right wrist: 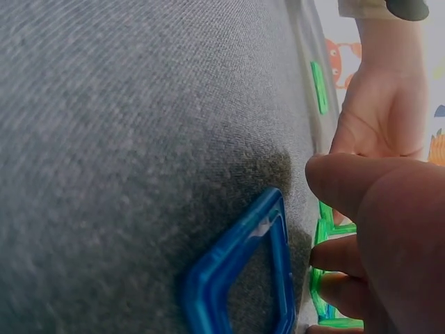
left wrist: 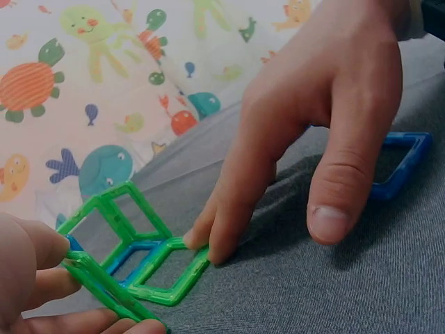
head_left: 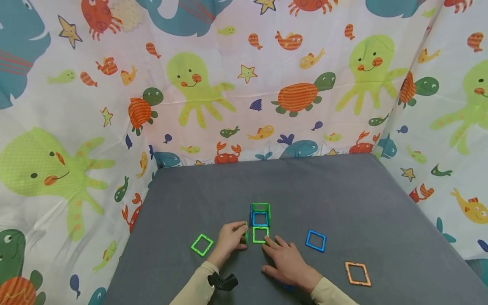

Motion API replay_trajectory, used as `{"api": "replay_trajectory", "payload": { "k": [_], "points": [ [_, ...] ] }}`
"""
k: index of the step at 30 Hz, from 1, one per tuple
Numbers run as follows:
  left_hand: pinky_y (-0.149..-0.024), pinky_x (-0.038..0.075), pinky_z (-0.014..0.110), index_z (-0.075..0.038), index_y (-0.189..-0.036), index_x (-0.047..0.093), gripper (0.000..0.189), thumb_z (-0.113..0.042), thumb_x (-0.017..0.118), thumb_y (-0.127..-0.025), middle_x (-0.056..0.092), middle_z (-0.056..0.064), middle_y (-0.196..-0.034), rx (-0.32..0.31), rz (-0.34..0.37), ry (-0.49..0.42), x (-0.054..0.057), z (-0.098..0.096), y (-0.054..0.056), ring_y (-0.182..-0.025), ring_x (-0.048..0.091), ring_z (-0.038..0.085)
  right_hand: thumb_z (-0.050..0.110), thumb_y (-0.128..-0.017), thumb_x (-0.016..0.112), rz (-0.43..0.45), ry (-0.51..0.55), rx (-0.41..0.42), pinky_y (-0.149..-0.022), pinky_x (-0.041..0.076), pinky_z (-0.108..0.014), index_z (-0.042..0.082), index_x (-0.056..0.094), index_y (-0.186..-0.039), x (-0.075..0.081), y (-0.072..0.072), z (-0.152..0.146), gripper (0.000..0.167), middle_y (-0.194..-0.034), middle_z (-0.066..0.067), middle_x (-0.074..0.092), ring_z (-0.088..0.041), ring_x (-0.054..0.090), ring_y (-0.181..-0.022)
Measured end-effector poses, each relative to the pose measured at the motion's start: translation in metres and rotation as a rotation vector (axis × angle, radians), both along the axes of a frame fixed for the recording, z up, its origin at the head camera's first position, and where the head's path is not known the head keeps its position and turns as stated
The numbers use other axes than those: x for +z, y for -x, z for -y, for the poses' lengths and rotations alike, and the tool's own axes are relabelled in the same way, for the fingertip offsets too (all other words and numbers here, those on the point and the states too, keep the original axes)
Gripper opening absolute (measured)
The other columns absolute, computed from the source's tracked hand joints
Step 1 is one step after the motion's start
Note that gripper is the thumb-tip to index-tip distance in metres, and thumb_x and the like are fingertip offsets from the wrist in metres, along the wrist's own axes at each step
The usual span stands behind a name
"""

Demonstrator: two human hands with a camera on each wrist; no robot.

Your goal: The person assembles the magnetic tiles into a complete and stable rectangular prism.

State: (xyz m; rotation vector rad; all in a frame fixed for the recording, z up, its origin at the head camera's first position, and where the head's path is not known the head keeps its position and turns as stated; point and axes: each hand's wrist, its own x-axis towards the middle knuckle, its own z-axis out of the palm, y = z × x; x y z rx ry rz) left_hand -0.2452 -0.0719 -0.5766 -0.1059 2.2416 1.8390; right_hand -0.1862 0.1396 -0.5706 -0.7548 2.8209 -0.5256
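Note:
My left hand [head_left: 230, 240] pinches a green square magnetic tile [left wrist: 111, 289] between thumb and fingers, standing on edge left of a small structure. In that structure, a flat green tile [left wrist: 174, 296] adjoins a flat blue tile [left wrist: 142, 259], with upright green tiles [left wrist: 115, 216] and a blue one around the blue tile. My right hand [head_left: 286, 260] has its fingers extended, fingertips touching the near right corner of the flat green tile. A blue tile [right wrist: 233, 233] lies beneath the right palm, mostly hidden in the head view.
On the grey cloth [head_left: 190, 195], a loose green tile [head_left: 196, 251] lies left of the left hand. Right of the right hand lie a blue tile [head_left: 325, 243] and an orange tile [head_left: 360, 284]. A sea-animal patterned curtain [head_left: 228, 97] encloses the back and sides.

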Motion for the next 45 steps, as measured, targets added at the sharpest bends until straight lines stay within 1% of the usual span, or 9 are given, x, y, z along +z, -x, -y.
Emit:
{"api": "replay_trajectory", "payload": {
  "k": [6, 9, 12, 20, 25, 31, 36, 41, 45],
  "points": [
    [-0.066, 0.063, 0.037, -0.001, -0.138, 0.062, 0.045, -0.025, 0.062, -0.101, 0.068, 0.021, -0.125, 0.027, 0.025, -0.041, -0.001, -0.003, 0.002, -0.087, 0.067, 0.018, 0.048, -0.093, 0.068, -0.008, -0.007, 0.000, -0.098, 0.044, -0.067, 0.010, 0.060, -0.143, -0.001, 0.000, 0.000, 0.063, -0.156, -0.013, 0.050, -0.045, 0.047, -0.141],
    [-0.067, 0.063, 0.036, -0.002, -0.138, 0.063, 0.044, -0.025, 0.062, -0.101, 0.068, 0.020, -0.124, 0.038, 0.041, -0.056, -0.003, -0.004, 0.004, -0.086, 0.068, 0.018, 0.048, -0.093, 0.068, -0.005, -0.009, 0.000, -0.099, 0.044, -0.067, 0.010, 0.060, -0.143, 0.000, 0.000, 0.000, 0.064, -0.157, -0.013, 0.049, -0.045, 0.046, -0.142],
    [-0.066, 0.063, 0.036, -0.001, -0.138, 0.063, 0.043, -0.024, 0.061, -0.101, 0.068, 0.020, -0.120, 0.045, 0.045, -0.067, -0.004, -0.007, 0.006, -0.085, 0.067, 0.017, 0.048, -0.093, 0.068, -0.009, -0.014, 0.001, -0.098, 0.044, -0.067, 0.010, 0.059, -0.144, 0.000, -0.001, 0.000, 0.064, -0.157, -0.013, 0.049, -0.045, 0.046, -0.142],
    [-0.068, 0.063, 0.037, 0.001, -0.140, 0.060, 0.045, -0.023, 0.061, -0.102, 0.068, 0.021, -0.120, 0.052, 0.037, -0.086, -0.005, -0.009, 0.005, -0.087, 0.068, 0.019, 0.048, -0.092, 0.069, -0.021, -0.026, -0.005, -0.098, 0.044, -0.065, 0.010, 0.060, -0.143, -0.001, -0.001, 0.001, 0.064, -0.157, -0.012, 0.050, -0.044, 0.047, -0.141],
    [-0.067, 0.063, 0.035, 0.001, -0.140, 0.060, 0.044, -0.022, 0.060, -0.102, 0.067, 0.022, -0.125, 0.055, 0.040, -0.097, -0.006, -0.010, 0.006, -0.088, 0.069, 0.018, 0.049, -0.091, 0.069, -0.024, -0.040, -0.004, -0.097, 0.045, -0.064, 0.011, 0.060, -0.143, -0.001, -0.001, 0.001, 0.065, -0.157, -0.011, 0.050, -0.044, 0.048, -0.141],
    [-0.067, 0.063, 0.033, -0.002, -0.140, 0.061, 0.044, -0.024, 0.060, -0.102, 0.066, 0.021, -0.129, 0.057, 0.056, -0.087, -0.006, -0.011, 0.006, -0.089, 0.068, 0.017, 0.050, -0.090, 0.070, -0.025, -0.042, -0.007, -0.095, 0.046, -0.065, 0.011, 0.060, -0.143, -0.001, -0.001, 0.001, 0.066, -0.156, -0.011, 0.050, -0.044, 0.048, -0.140],
    [-0.067, 0.063, 0.034, -0.001, -0.141, 0.060, 0.045, -0.025, 0.059, -0.102, 0.065, 0.021, -0.130, 0.054, 0.050, -0.088, -0.006, -0.013, 0.006, -0.089, 0.068, 0.018, 0.050, -0.090, 0.071, -0.019, -0.035, -0.010, -0.095, 0.046, -0.065, 0.011, 0.060, -0.143, -0.001, -0.002, 0.001, 0.067, -0.156, -0.012, 0.050, -0.045, 0.048, -0.140],
    [-0.067, 0.063, 0.033, -0.001, -0.140, 0.060, 0.046, -0.026, 0.059, -0.103, 0.066, 0.020, -0.124, 0.047, 0.042, -0.069, -0.005, -0.015, 0.007, -0.088, 0.066, 0.018, 0.050, -0.090, 0.071, -0.037, -0.044, -0.011, -0.095, 0.046, -0.065, 0.011, 0.060, -0.143, -0.002, -0.002, 0.001, 0.067, -0.156, -0.012, 0.051, -0.045, 0.049, -0.139],
    [-0.064, 0.062, 0.033, -0.002, -0.138, 0.062, 0.044, -0.028, 0.059, -0.102, 0.068, 0.017, -0.117, 0.048, 0.028, -0.031, -0.004, -0.017, 0.007, -0.083, 0.064, 0.015, 0.049, -0.090, 0.071, -0.036, -0.035, -0.008, -0.094, 0.046, -0.064, 0.011, 0.060, -0.143, -0.003, -0.003, 0.001, 0.066, -0.156, -0.012, 0.050, -0.045, 0.049, -0.139]
  ]
}}
